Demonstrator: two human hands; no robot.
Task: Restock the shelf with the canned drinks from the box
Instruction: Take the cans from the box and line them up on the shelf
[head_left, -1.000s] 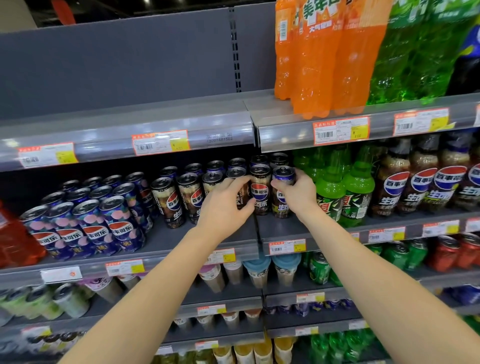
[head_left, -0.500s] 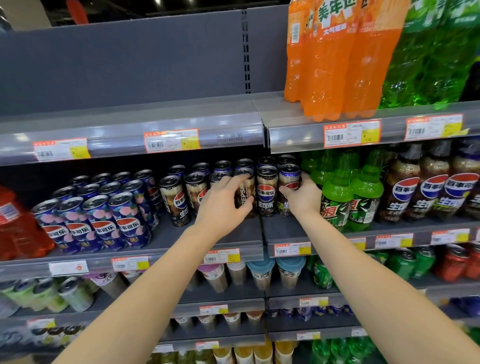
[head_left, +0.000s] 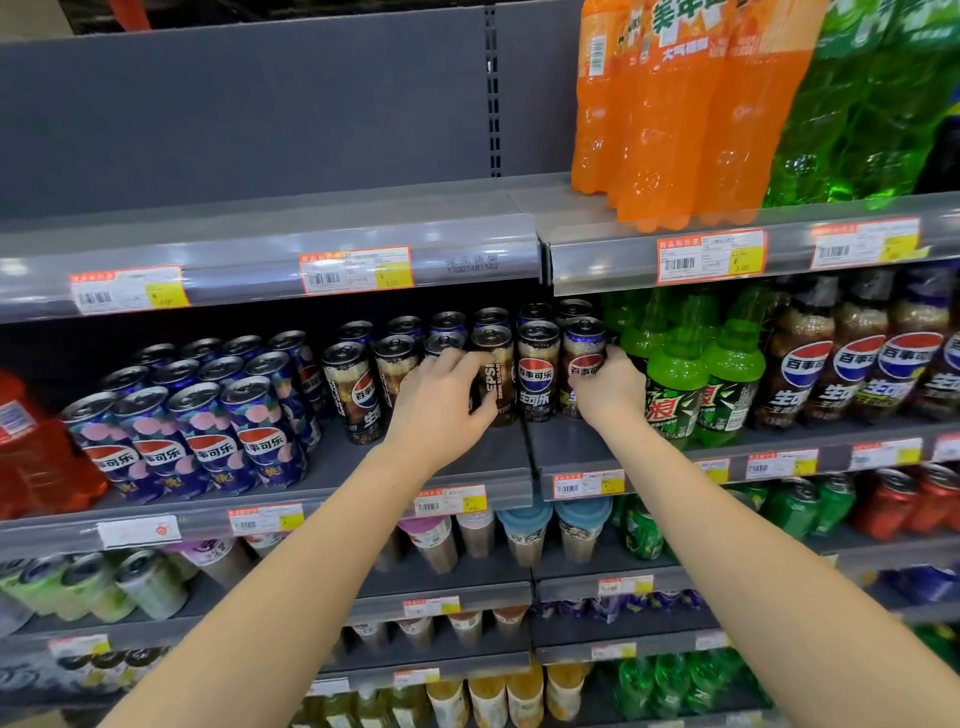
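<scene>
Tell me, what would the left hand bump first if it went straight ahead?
The left hand holds the sideways-labelled Pepsi can; straight on, it would probably meet the back-row cans, though depth is unclear.

Gripped a black Pepsi can (head_left: 492, 375) with the left hand (head_left: 441, 402) and a blue-rimmed can (head_left: 584, 347) with the right hand (head_left: 609, 387), both upright in the front row on the shelf (head_left: 574, 449), just beside green bottles (head_left: 675, 397).

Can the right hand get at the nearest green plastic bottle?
Probably yes: the green plastic bottle stands at the shelf front beside the right hand, nothing between, though that hand grips a dark drink can.
</scene>
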